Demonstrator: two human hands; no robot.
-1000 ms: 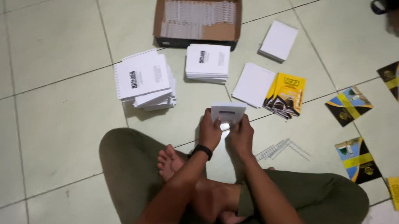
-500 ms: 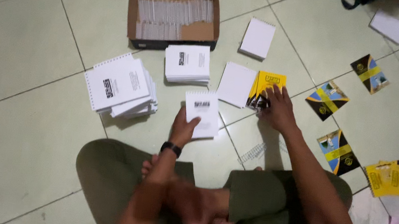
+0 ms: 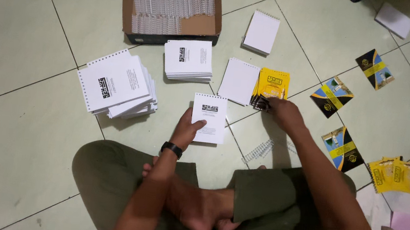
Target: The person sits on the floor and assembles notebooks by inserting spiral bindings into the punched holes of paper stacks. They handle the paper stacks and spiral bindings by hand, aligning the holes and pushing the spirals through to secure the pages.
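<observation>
the left hand (image 3: 187,128) reaches forward with the palm down and the fingers lightly curled, a black watch on its wrist. the right hand (image 3: 283,113) stretches further out (arm nearly straight), fingertips pinched low to the floor. legs are crossed, feet bare.
</observation>
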